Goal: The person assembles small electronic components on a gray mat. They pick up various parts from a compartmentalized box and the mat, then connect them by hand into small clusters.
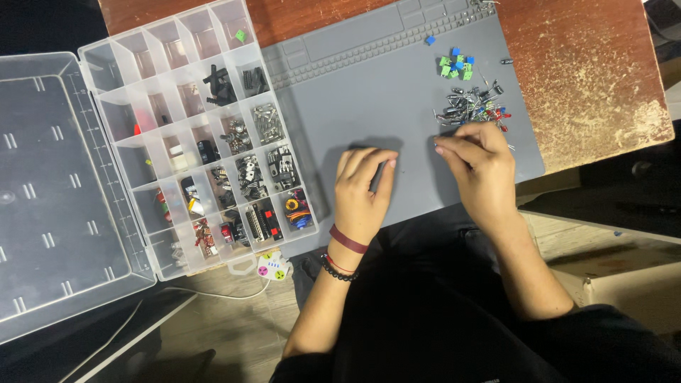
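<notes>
A worn, reddish-brown wooden surface (589, 64) carries everything, its finish scraped pale along the right edge. Over its middle lies a grey work mat (383, 92) with moulded ridges along its far edge. At the left edge of the surface sits a clear plastic organiser box (113, 92), its lid (50, 191) folded flat open and overhanging the left edge; the compartments nearer the mat hold dark connectors, metal parts and small coils of coloured wire.

The left hand (363, 190) rests palm down near the middle of the mat, fingers loosely curled and closed on nothing, a dark red band and a beaded bracelet at its wrist. The right hand (481, 164) lies toward the mat's right edge, fingertips pinched together at the near rim of a pile of small electronic components (472, 106); whether they grip a piece cannot be told. Beyond the pile, near the mat's far right corner, stands a cluster of green and blue terminal blocks (455, 65).
</notes>
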